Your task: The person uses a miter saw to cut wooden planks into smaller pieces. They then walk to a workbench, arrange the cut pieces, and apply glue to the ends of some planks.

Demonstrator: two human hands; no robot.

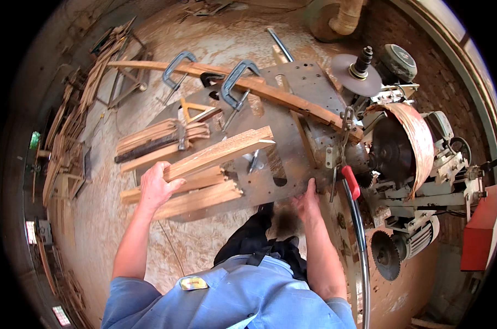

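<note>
My left hand (158, 186) holds a pale wooden strip (221, 151) raised slantwise over the metal table (298, 159), its far end pointing right. My right hand (306, 205) grips the table's near edge, one digit lying along it, the others partly hidden. Stacks of short wooden strips lie under and beside the held piece, one bundle (161, 137) farther back, another (202, 200) nearer me. Across the table a long wooden bar (292, 101) lies under two blue-grey C-clamps (235, 82), with a small yellow wooden triangle (191, 109) beside them.
At the right stand a saw blade with a curved guard (416, 148), a grey disc (350, 71), motors and a lower toothed blade (384, 255). A steel lever with red handle (350, 181) rises beside my right arm. Long boards (78, 115) are piled along the left; a duct (344, 22) is at the back.
</note>
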